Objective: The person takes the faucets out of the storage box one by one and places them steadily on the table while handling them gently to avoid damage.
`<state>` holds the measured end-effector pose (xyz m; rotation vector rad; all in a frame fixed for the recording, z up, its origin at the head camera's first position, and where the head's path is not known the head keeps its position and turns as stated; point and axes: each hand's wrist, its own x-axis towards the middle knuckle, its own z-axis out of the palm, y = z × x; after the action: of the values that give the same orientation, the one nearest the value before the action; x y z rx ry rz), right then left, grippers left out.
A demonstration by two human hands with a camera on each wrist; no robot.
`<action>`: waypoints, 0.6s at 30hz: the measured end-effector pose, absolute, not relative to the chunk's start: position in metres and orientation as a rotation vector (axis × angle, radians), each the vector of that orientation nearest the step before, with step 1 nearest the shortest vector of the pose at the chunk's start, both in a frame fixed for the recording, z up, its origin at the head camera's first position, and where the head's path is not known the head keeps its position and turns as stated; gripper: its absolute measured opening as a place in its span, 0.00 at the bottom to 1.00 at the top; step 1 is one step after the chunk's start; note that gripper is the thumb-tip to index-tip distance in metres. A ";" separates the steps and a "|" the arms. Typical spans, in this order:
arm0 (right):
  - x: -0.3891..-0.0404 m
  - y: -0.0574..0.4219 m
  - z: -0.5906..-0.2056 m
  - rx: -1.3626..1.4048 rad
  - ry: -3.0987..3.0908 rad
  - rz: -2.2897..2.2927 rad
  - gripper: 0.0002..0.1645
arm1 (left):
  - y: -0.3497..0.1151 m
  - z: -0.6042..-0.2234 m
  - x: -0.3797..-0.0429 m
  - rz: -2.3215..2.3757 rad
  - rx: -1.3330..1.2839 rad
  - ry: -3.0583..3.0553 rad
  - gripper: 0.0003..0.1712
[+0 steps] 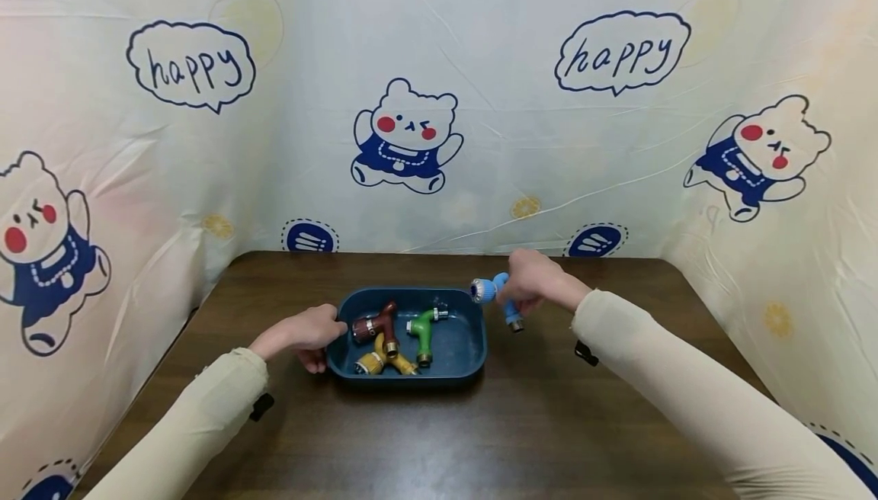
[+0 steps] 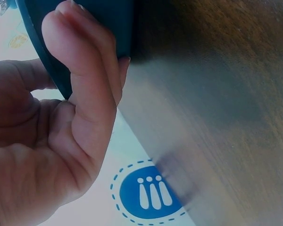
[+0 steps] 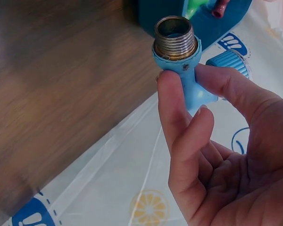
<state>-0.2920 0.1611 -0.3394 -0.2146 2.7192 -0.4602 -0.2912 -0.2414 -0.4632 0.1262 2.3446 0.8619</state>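
Pinched between the thumb and fingers of my right hand (image 1: 536,280) is a light blue tap (image 1: 485,290), just past the right rim of a dark blue tray (image 1: 411,379). Its threaded metal end (image 3: 175,40) faces the camera in the right wrist view. My left hand (image 1: 312,332) grips the tray's left wall, thumb at the rim and fingers outside, as the left wrist view also shows. Inside the tray lie a dark red tap (image 1: 386,323), a green tap (image 1: 424,334) and a yellow tap (image 1: 373,363), the red one partly over the yellow.
The tray stands on a brown wooden table (image 1: 425,447). A printed cloth (image 1: 507,142) with bears and lettering hangs behind the table and along both sides.
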 end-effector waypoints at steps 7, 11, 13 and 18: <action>-0.291 0.173 -0.341 -0.220 2.716 -0.480 0.15 | -0.240 -0.462 -0.290 0.849 0.118 2.341 0.22; -0.290 0.178 -0.341 -0.206 2.719 -0.495 0.14 | -0.248 -0.477 -0.298 0.844 0.156 2.346 0.24; -0.290 0.180 -0.341 -0.195 2.723 -0.498 0.13 | -0.247 -0.476 -0.299 0.850 0.140 2.342 0.24; -0.290 0.184 -0.343 -0.174 2.729 -0.479 0.14 | -0.242 -0.465 -0.292 0.852 0.134 2.353 0.24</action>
<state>-0.2902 0.1842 -0.3434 -0.1744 2.7291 -0.4791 -0.2915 -0.2421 -0.4655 0.1339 2.3529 0.8521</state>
